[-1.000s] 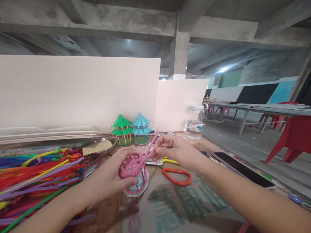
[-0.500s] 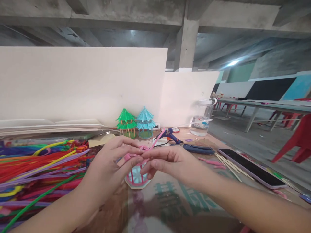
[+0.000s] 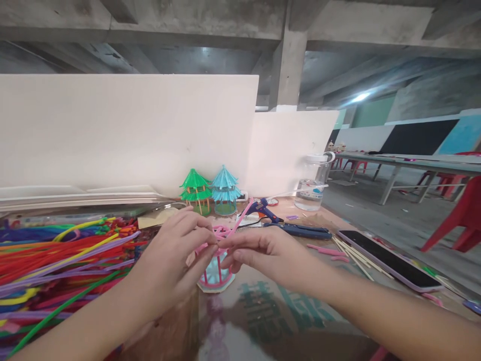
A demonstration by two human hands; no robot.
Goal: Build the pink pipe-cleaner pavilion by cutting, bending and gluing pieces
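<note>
A small pink pavilion model (image 3: pixel 216 276) with pink posts and a pale blue octagonal base stands upright on the table in front of me. Both hands meet at its top, partly hiding it. My left hand (image 3: pixel 188 248) is closed, thumb and fingers pinching the pink pipe cleaner at the upper ring. From the right, my right hand (image 3: pixel 259 250) pinches at the same spot, its fingertips nearly touching the left ones. A loose end of the pink pipe cleaner (image 3: pixel 242 218) sticks up at a slant above the right fingers. The exact grip points are partly covered by fingers.
Colourful pipe cleaners (image 3: pixel 67 265) are heaped at left. Behind stand a green pavilion (image 3: pixel 194 190) and a blue pavilion (image 3: pixel 224 189). A glue gun (image 3: pixel 263 209), dark blue-handled tool (image 3: pixel 300 230), bottle (image 3: pixel 311 188), sticks (image 3: pixel 356 255) and phone (image 3: pixel 389 260) are rightward.
The pink model has shifted slightly right. My left fingers have bent and drawn together over its top, showing more of the pink ring; my right hand has barely moved.
</note>
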